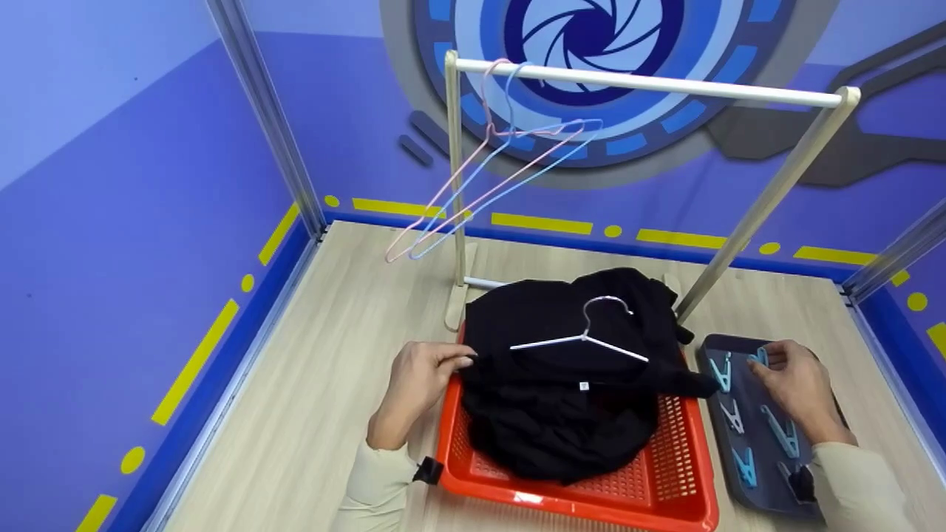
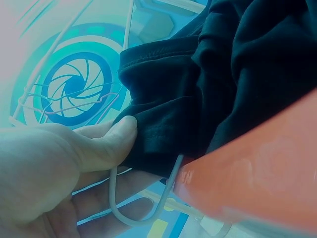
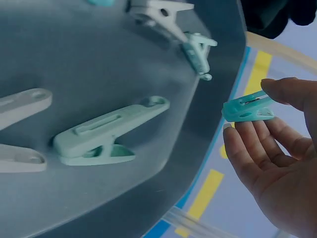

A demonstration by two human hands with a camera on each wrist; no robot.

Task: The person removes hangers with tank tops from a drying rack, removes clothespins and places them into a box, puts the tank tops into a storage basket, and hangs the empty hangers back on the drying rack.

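A black garment [image 1: 517, 314] lies across the orange-red basket [image 1: 447, 443], with a white hanger [image 1: 584, 338] whose shoulders run in under the cloth. My left hand [image 1: 417, 380] pinches the garment's left edge between thumb and fingers. In the left wrist view a pale wire loop [image 2: 115, 198] pokes out of the cloth beside those fingers. Over the dark grey tray [image 1: 755, 403], my right hand [image 1: 800, 384] holds a teal clothespin [image 3: 247, 108] between thumb and fingertips. Other clothespins [image 3: 111, 131], teal and white, lie in the tray.
Behind the basket stands a drying rack with a white top bar [image 1: 650, 81]. A pink hanger [image 1: 443, 185] and a blue hanger [image 1: 510, 188] hang at its left end. More black cloth [image 1: 554, 436] fills the basket. Purple walls [image 1: 347, 111] surround the wooden tabletop [image 1: 332, 355].
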